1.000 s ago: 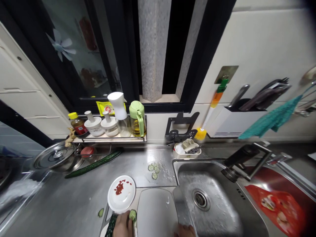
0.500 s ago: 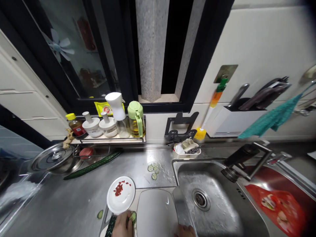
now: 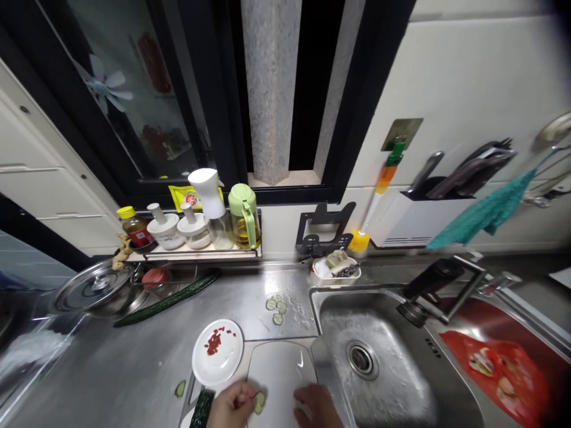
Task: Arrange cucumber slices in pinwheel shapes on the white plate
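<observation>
My left hand (image 3: 232, 405) pinches a thin cucumber slice (image 3: 259, 403) between thumb and fingertips, over the left part of a white, rounded-square plate (image 3: 282, 365). Above the same plate's right side is my right hand (image 3: 319, 406), fingers apart and nothing visible between them. A dark green piece of cucumber (image 3: 202, 409) lies just left of my left hand, partly cut off by the frame. Beyond it stands a round white plate (image 3: 225, 365) with red goji-like berries (image 3: 214, 343). A single cucumber slice (image 3: 180, 389) rests on the counter at left.
Several cucumber slices (image 3: 277, 305) lie on wet steel behind the plate. A whole cucumber (image 3: 167, 300) lies near a lidded pot (image 3: 100, 288). To the right are the sink (image 3: 379, 333), faucet (image 3: 464, 291) and a red plastic bag (image 3: 504, 368). Seasoning jars line a shelf (image 3: 205, 254).
My left hand has moved right, from beside the cucumber to over the white plate, with a slice in its fingers. My right hand has come up and left from the plate's edge.
</observation>
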The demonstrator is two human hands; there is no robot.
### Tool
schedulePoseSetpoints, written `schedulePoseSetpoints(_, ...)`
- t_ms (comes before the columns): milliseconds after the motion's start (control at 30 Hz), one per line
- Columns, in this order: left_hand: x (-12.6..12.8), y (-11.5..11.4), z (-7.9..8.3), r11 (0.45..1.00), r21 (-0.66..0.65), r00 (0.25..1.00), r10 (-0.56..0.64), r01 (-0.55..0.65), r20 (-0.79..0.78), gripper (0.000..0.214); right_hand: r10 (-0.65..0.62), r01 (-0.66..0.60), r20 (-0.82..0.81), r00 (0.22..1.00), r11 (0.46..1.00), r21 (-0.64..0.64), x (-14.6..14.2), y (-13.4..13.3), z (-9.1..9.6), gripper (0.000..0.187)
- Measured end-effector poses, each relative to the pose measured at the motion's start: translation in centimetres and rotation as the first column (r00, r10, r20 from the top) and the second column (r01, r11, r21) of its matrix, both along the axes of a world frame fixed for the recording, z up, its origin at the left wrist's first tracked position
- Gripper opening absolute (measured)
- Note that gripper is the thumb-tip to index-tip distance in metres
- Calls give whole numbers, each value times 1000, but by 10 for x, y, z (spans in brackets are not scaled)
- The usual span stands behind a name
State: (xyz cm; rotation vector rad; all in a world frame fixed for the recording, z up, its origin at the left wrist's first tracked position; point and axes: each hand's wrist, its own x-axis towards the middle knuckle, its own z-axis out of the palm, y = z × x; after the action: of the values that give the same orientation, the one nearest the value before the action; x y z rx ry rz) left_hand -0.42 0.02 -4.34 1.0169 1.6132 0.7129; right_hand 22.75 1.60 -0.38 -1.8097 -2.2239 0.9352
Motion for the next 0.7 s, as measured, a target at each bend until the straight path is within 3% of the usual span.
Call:
schedulePoseSetpoints(133, 30, 7, 10, 998, -30, 992, -45, 49, 121, 41, -66, 58, -269, 961, 998, -39, -18, 3, -12, 21)
schedulePoseSetpoints(367, 42, 8, 20, 990, -143, 974, 13, 19, 225, 61, -174, 127, -264, 949, 974, -186, -29, 12, 2, 11)
schedulePoseSetpoints(500, 43, 11, 26, 945, -326, 962, 48, 43, 268, 72, -119, 89, -262, 958, 988, -124, -26, 12, 12, 11)
schedulePoseSetpoints(700, 51, 18, 33, 889, -451, 935, 95, 75, 342, 71, 49, -53, -194, 980, 999, -15, -23, 9, 16, 14)
